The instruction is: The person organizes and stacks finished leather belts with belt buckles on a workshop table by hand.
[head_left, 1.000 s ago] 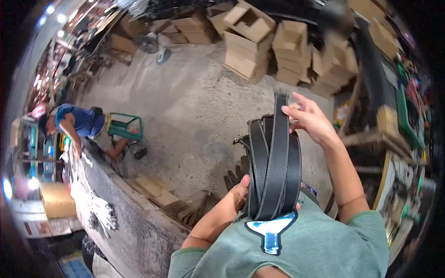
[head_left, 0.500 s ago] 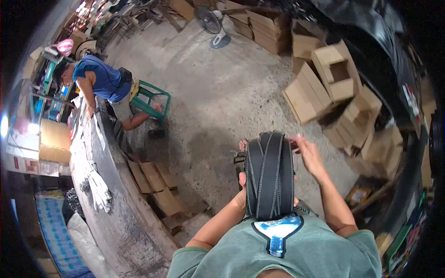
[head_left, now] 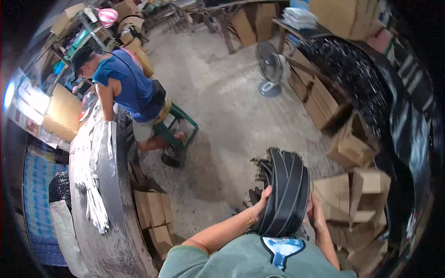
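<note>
A thick coiled bundle of black belts (head_left: 289, 194) with pale stitching is held against the front of my green shirt. The strap layers cross over each other, and dark buckle-like ends (head_left: 263, 170) stick out on the left side. My left hand (head_left: 262, 204) grips the bundle's left side, thumb on the outer face and its other fingers hidden behind. On the opposite side, my right hand (head_left: 317, 214) presses against the edge, its fingers partly hidden by the belts.
To the left runs a long worktable (head_left: 113, 208) with pale strips (head_left: 95, 199) on it. A person in blue (head_left: 132, 85) leans over it beside a green stool (head_left: 185, 125). Cardboard boxes (head_left: 345, 194) lie at right; a fan (head_left: 270, 69) stands on the floor ahead.
My right hand has come down from the bundle's upper right edge to hold its side. The bundle now tilts slightly, and the view has shifted to show more of the room ahead.
</note>
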Motion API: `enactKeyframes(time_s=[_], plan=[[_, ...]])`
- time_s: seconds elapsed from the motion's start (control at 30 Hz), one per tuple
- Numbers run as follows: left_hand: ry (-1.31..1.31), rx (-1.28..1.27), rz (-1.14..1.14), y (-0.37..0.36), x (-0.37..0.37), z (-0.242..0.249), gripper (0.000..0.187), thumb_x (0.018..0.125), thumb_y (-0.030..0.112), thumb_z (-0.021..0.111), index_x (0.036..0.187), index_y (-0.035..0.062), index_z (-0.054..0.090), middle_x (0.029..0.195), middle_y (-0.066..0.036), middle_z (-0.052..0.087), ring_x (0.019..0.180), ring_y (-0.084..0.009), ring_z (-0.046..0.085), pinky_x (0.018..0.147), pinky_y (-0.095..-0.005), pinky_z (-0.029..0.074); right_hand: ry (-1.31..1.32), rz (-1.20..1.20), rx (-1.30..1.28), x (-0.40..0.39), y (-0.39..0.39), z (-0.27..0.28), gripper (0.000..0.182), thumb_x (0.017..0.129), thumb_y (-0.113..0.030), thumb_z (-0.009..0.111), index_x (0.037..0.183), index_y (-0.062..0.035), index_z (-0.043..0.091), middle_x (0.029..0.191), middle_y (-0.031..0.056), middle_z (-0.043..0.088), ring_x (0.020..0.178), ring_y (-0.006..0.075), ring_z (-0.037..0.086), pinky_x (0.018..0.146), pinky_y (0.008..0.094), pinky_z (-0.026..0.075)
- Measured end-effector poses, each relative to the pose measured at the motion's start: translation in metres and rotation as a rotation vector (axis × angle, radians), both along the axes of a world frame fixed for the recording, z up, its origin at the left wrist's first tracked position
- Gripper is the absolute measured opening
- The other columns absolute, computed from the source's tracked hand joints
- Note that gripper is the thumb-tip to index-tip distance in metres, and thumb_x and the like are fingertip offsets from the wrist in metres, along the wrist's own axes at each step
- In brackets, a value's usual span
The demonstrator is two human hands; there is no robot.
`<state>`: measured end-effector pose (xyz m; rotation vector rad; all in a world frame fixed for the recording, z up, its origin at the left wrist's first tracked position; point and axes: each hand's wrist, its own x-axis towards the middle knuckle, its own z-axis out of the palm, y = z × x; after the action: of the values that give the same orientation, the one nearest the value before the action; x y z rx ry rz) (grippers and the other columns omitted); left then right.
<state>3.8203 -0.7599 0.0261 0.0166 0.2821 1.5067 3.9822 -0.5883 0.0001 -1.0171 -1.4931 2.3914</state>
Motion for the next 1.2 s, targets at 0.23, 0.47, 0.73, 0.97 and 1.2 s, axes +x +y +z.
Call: enactKeyframes(time_s=[0.23,0.47,0.73,0.97,1.2], plan=[[-0.081,0.058,0.17,0.081,-0.169,-0.03,0.11,0.067,0.086,0.052,0.14,0.0048,0.043,0.134,-0.021,0.052,0.117,-0.0353,0.055,0.102,-0.0502,0.043,0.153,0.519,-0.376,-0.195,0.09,0.006,0.096,0.075,-0.083,0.043,0.127,-0.0023,0.052,0.106,0.0094,0.062,0.089,0.0174,0.058,0.074,0.0324,0.046],[-0.041,0.113,0.316,0.141,-0.33,0.04,0.105,0.066,0.083,0.058,0.137,0.0066,0.043,0.128,-0.017,0.055,0.116,-0.0329,0.054,0.103,-0.0517,0.039,0.215,0.821,-0.756,-0.431,0.146,0.021,0.122,0.059,-0.089,0.051,0.145,-0.0046,0.033,0.143,0.0185,0.043,0.127,0.0324,0.046,0.104,0.047,0.038],[-0.052,0.154,0.437,0.166,-0.497,0.025,0.105,0.066,0.083,0.059,0.137,0.0067,0.043,0.127,-0.017,0.055,0.115,-0.0326,0.054,0.103,-0.0515,0.039,0.435,1.021,-1.18,-0.674,0.101,0.018,0.073,0.095,-0.047,0.049,0.152,-0.0113,0.019,0.155,0.0132,0.025,0.137,0.0377,0.034,0.113,0.0512,0.027],[-0.072,0.175,0.439,0.168,-0.676,0.041,0.104,0.066,0.082,0.059,0.137,0.0067,0.043,0.127,-0.016,0.055,0.115,-0.0324,0.054,0.103,-0.0513,0.038,0.345,0.934,-0.931,-0.845,0.107,0.054,0.075,0.095,-0.045,0.049,0.152,-0.0085,0.016,0.157,0.0061,0.022,0.136,0.0382,0.034,0.112,0.0509,0.03],[-0.048,0.164,0.465,0.172,-0.853,0.039,0.104,0.066,0.082,0.059,0.136,0.0068,0.043,0.126,-0.016,0.055,0.115,-0.0321,0.054,0.103,-0.0512,0.038,0.505,0.927,-0.925,-1.017,0.122,0.059,0.086,0.091,-0.06,0.044,0.152,-0.0075,0.013,0.157,0.0109,0.022,0.138,0.0402,0.03,0.113,0.0522,0.026]])
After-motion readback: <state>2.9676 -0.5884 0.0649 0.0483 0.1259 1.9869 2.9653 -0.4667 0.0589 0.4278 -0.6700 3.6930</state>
